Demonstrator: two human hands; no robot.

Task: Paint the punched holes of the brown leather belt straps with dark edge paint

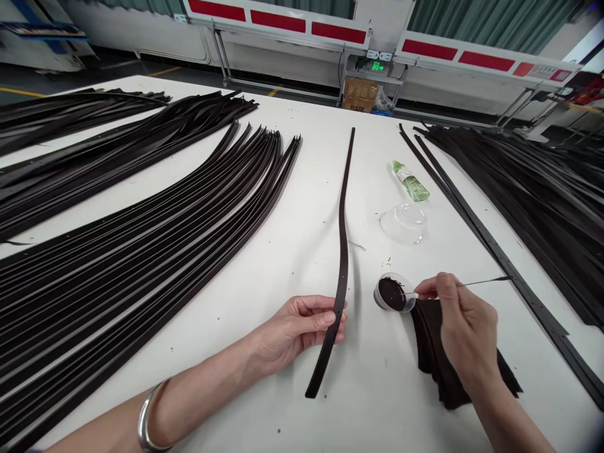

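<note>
My left hand point(295, 327) grips a long dark leather strap point(343, 239) near its close end, holding it on edge on the white table point(302, 189). My right hand point(460, 321) pinches a thin brush point(476, 282) whose tip dips into a small round cup of dark dye point(394, 293). A dark cloth point(446, 371) lies under my right wrist.
Several dark straps lie fanned out on the left point(141, 239) and piled on the right point(533, 189). A green bottle point(410, 180) lies on its side behind a clear plastic bowl point(404, 221). Red-and-white barriers point(278, 20) and a cardboard box point(359, 94) stand beyond the table.
</note>
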